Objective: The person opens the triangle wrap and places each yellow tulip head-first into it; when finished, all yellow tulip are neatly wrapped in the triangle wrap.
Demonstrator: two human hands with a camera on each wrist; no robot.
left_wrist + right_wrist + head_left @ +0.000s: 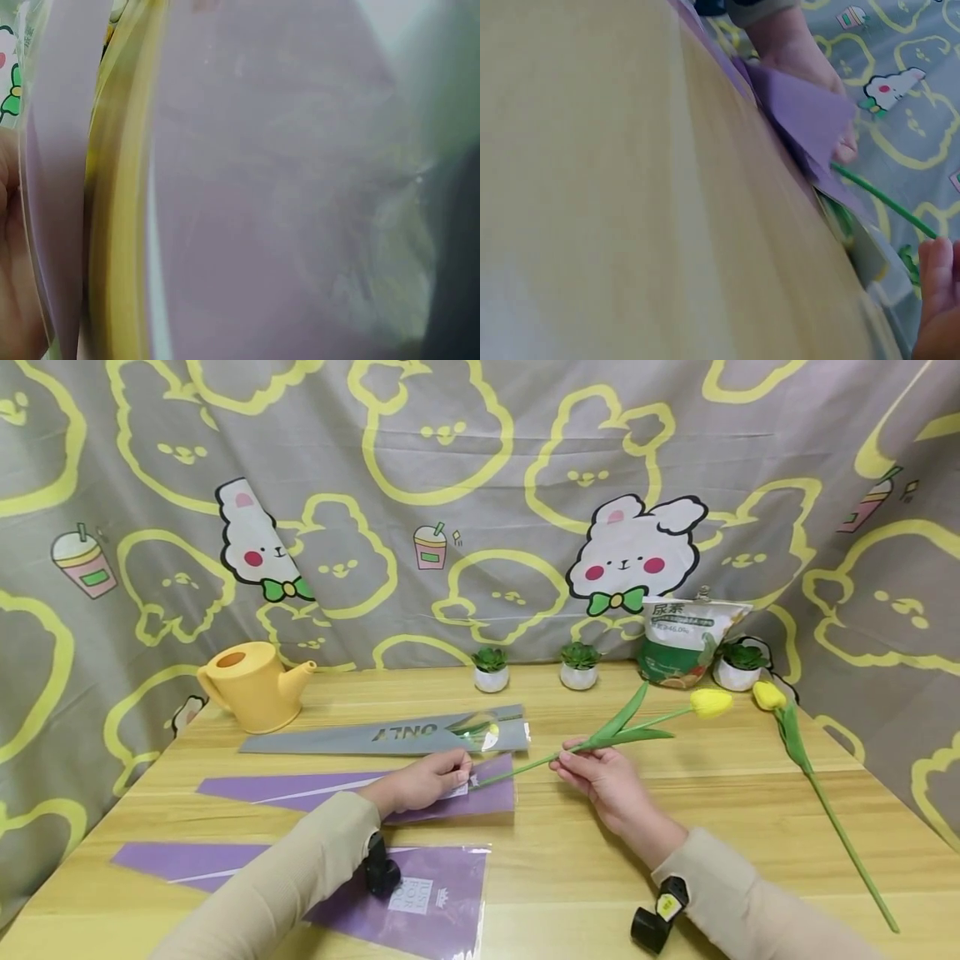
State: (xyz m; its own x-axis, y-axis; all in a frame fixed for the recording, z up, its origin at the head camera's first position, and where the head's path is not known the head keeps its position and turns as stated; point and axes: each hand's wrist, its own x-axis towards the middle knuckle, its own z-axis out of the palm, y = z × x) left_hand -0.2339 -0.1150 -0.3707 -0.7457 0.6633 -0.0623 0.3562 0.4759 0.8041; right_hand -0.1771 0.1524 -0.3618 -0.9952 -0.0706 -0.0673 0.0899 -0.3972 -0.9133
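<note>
Fingers of the right hand (606,777) pinch the stem of a yellow tulip (609,731); those of the left hand (420,781) pinch a purple sleeve (465,803), where the stem's lower end lies, insertion unclear. Beyond: a grey sleeve (330,740); nearer the wearer, another purple sleeve (457,872); far right, a second tulip (793,739).

One of my hands (16,281) is showing at the far side, beside a purple wrapper (61,150) with a clear edge; a blurred purple sheet (255,187) is lying nearer, yellow surface (120,225) showing between.
</note>
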